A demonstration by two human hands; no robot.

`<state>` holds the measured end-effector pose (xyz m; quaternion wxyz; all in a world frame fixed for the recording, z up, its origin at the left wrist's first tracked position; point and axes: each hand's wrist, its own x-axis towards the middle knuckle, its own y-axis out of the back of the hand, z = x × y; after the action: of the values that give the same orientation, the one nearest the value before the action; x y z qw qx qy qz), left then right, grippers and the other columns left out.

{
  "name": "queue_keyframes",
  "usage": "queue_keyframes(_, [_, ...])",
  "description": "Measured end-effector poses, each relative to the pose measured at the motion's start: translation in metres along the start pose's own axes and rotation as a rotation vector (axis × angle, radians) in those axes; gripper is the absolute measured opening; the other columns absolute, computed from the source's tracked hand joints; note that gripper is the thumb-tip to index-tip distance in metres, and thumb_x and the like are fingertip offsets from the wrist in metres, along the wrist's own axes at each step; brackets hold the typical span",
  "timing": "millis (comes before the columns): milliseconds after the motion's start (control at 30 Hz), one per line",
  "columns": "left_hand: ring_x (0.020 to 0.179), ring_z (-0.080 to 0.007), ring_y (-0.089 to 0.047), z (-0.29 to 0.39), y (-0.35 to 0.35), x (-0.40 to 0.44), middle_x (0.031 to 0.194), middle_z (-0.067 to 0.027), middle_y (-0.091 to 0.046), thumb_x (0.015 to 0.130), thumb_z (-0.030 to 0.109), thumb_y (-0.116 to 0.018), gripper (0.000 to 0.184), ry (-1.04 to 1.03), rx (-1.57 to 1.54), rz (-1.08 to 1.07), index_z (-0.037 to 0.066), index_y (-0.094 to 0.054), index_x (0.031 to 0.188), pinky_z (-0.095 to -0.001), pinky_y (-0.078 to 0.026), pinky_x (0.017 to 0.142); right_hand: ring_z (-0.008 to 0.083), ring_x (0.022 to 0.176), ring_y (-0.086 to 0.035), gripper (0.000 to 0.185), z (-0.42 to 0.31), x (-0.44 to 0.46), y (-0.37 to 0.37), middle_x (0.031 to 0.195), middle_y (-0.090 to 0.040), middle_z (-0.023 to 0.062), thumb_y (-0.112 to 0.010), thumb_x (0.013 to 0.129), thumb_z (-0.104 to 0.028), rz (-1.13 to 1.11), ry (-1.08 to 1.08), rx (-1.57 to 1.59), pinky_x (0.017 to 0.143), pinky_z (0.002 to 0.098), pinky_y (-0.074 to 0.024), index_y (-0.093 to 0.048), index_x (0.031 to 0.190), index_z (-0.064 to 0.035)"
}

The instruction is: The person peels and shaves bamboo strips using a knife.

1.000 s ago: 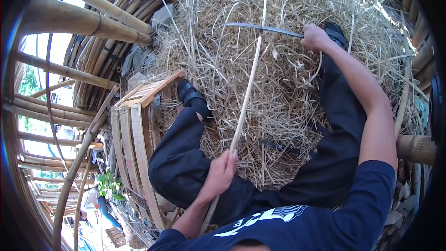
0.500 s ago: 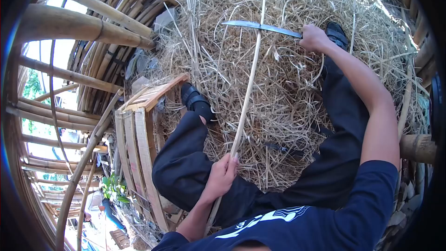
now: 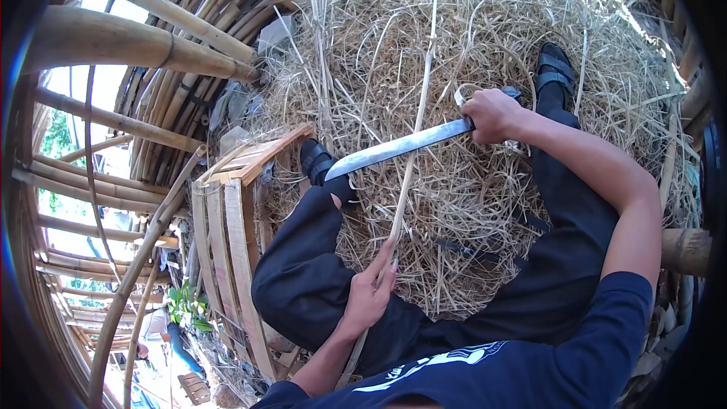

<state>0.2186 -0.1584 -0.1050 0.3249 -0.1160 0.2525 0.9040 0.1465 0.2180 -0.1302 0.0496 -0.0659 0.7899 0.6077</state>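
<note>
My right hand (image 3: 494,115) is wrapped round the handle of a long knife (image 3: 409,145). Its broad blade points left and crosses over a thin bamboo strip (image 3: 424,91). That strip runs from the top of the view down to my left hand (image 3: 369,291), whose fingers are closed round it above my lap. The strip's lower end passes below the hand beside my thigh. A thin curled shaving (image 3: 460,94) shows beside my right hand. Between my legs lies a thick heap of pale shavings (image 3: 454,235).
A slatted wooden crate (image 3: 219,250) stands left of my bent leg. Bamboo poles (image 3: 136,42) form a frame along the left. A thick bamboo pole (image 3: 685,251) juts in at the right. Part of a person (image 3: 182,348) shows outside, lower left.
My right hand and the knife have come down toward me, and the blade now tilts with its flat visible. My left hand still holds the strip, with its fingers a little more extended.
</note>
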Motion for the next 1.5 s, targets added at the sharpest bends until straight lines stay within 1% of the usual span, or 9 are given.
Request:
queue_keyframes(233, [0.061,-0.0018,-0.038,-0.013,-0.004,-0.004,0.078,0.0056,-0.053,0.098,0.004,-0.049,0.055,-0.063,0.083,-0.018,0.015,-0.033,0.150,-0.0187,-0.039,0.056,0.0289,0.074,-0.068,0.014,0.037,0.014,-0.004,0.074,-0.068,0.0127,-0.063,0.064,-0.014,-0.026,-0.108,-0.077,0.073,0.0432,-0.0551,-0.069,0.074,-0.0064])
queue_keyframes(333, [0.060,-0.0014,-0.036,-0.010,0.000,-0.007,0.074,0.0065,-0.047,0.099,0.004,-0.048,0.054,-0.003,0.068,-0.059,0.015,-0.033,0.150,-0.0182,-0.036,0.054,0.0271,0.078,-0.070,0.021,0.103,0.030,0.023,0.089,-0.071,0.0148,-0.061,0.076,-0.015,0.059,-0.576,0.081,0.075,0.0380,-0.0569,-0.072,0.089,-0.0041])
queue_keyframes(533, [0.058,-0.0014,-0.032,-0.009,-0.007,0.004,0.071,0.0087,-0.038,0.101,0.006,-0.047,0.052,0.028,-0.077,-0.074,0.015,-0.034,0.150,-0.0169,-0.031,0.052,0.0372,0.081,-0.068,0.024,0.083,0.012,0.013,0.085,-0.068,0.0246,-0.058,0.070,-0.012,0.135,-0.492,0.137,0.079,0.0425,-0.0562,-0.069,0.085,0.0041])
queue_keyframes(567, [0.058,-0.0011,-0.032,-0.009,-0.007,0.003,0.071,0.0084,-0.039,0.100,0.006,-0.047,0.052,0.050,-0.142,-0.075,0.015,-0.033,0.150,-0.0170,-0.032,0.052,0.0354,0.076,-0.068,0.025,0.082,0.009,-0.012,0.080,-0.068,0.0219,-0.057,0.069,-0.010,0.248,-0.325,0.025,0.079,0.0415,-0.0566,-0.070,0.085,0.0025])
queue_keyframes(767, [0.059,-0.0015,-0.035,-0.009,-0.008,-0.007,0.070,0.0075,-0.044,0.099,0.006,-0.050,0.053,0.056,-0.078,-0.037,0.019,-0.036,0.148,-0.0181,-0.035,0.053,0.0297,0.071,-0.068,0.013,0.033,0.011,0.001,0.071,-0.067,0.0139,-0.065,0.062,-0.015,-0.060,0.036,-0.137,0.069,0.0416,-0.0555,-0.068,0.073,-0.0070])
queue_keyframes(900, [0.058,-0.0015,-0.034,-0.001,0.005,-0.024,0.069,0.0072,-0.041,0.099,0.005,-0.049,0.053,0.122,-0.111,-0.062,0.018,-0.035,0.149,-0.0180,-0.034,0.053,0.0286,0.082,-0.070,0.019,0.120,0.033,0.022,0.087,-0.070,0.0171,-0.065,0.075,-0.020,0.109,-0.631,0.033,0.075,0.0408,-0.0564,-0.072,0.086,-0.0048])
queue_keyframes(1067, [0.059,-0.0016,-0.033,0.011,0.008,-0.023,0.068,0.0073,-0.038,0.100,0.006,-0.049,0.053,0.140,-0.195,-0.123,0.018,-0.035,0.149,-0.0176,-0.033,0.053,0.0347,0.084,-0.069,0.027,0.103,0.010,0.039,0.092,-0.069,0.0222,-0.060,0.072,-0.014,0.146,-0.600,0.069,0.081,0.0419,-0.0554,-0.071,0.091,0.0013])
queue_keyframes(1400, [0.059,-0.0021,-0.036,-0.005,0.012,-0.078,0.068,0.0064,-0.041,0.098,0.005,-0.052,0.052,0.194,-0.080,-0.022,0.012,-0.038,0.147,-0.0178,-0.035,0.053,0.0319,0.080,-0.068,0.022,0.051,0.006,0.010,0.081,-0.069,0.0193,-0.060,0.068,-0.013,0.019,-0.009,-0.095,0.078,0.0421,-0.0550,-0.072,0.085,-0.0061])
queue_keyframes(1500, [0.057,-0.0012,-0.039,-0.004,0.016,-0.109,0.066,0.0045,-0.046,0.096,0.002,-0.053,0.052,0.246,-0.060,-0.016,0.011,-0.040,0.146,-0.0175,-0.036,0.053,0.0293,0.077,-0.069,0.018,0.124,0.032,0.018,0.081,-0.069,0.0184,-0.061,0.070,-0.013,0.079,-0.457,-0.049,0.073,0.0418,-0.0560,-0.072,0.082,-0.0050])
